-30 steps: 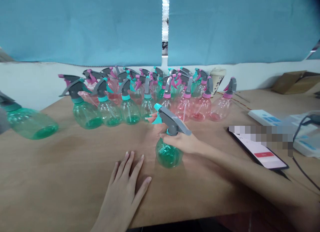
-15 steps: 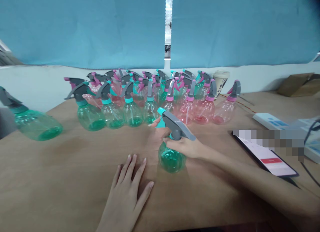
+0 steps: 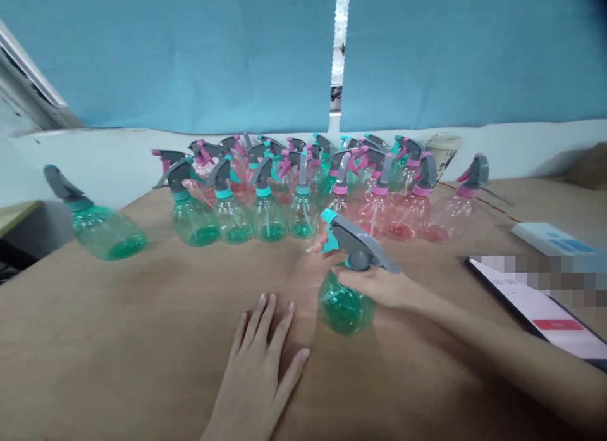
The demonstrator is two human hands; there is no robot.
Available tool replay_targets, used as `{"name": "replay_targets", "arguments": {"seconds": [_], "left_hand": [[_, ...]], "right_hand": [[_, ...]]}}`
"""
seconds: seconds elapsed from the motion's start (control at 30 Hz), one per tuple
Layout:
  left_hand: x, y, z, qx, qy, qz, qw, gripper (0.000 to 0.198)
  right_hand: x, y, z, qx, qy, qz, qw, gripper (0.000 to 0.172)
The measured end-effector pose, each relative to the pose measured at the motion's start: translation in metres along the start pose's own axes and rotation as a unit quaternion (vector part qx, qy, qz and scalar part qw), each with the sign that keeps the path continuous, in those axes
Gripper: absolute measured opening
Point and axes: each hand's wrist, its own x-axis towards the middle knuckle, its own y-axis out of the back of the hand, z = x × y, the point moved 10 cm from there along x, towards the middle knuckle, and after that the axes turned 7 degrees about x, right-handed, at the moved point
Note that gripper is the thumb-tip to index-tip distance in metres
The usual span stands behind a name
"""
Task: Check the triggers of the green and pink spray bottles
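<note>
Blue sheeting, printed cup; lit phone, brown box

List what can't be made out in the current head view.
All in the head view:
Right hand: fingers partly hidden behind the held green spray bottle.
Rear bottles: bodies mostly hidden by the front bottles.
Phone: screen partly covered by pixelation; lower corner cut off by right edge.
Cardboard box: cut off by right edge.

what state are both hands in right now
Left hand: open, palm down on the table, holding nothing.
Right hand: closed, holding a green spray bottle near its neck.
</note>
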Motion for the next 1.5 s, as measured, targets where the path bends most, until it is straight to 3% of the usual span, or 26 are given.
{"name": "replay_targets", "arguments": {"seconds": [0.13,0.47,0.77,0.97,1.2,1.5], "left_hand": [[0.000,0.001,0.001,0.007,-0.003,-0.002,1.000,0.054],[0.000,0.000,0.000,-0.016,0.001,0.006,1.000,0.055],[-0.001,0.000,-0.002,-0.031,0.009,0.003,0.999,0.056],[0.000,0.002,-0.001,-0.038,0.009,0.000,0.999,0.055],[0.000,0.002,0.000,-0.022,0.004,0.015,1.000,0.054],[0.001,0.002,0.001,-0.019,-0.001,0.008,1.000,0.054]], "right_hand": [[0.000,-0.001,0.000,0.077,-0.010,0.005,0.997,0.024],[-0.001,0.001,0.001,0.067,-0.007,0.010,0.998,0.026],[-0.002,-0.003,0.008,0.078,0.002,0.013,0.997,0.053],[-0.003,-0.005,0.009,0.079,-0.005,0.004,0.997,0.057],[-0.003,0.000,0.006,0.036,-0.005,0.020,0.999,0.045],[-0.005,0.003,0.011,-0.015,-0.033,0.030,0.999,0.014]]}}
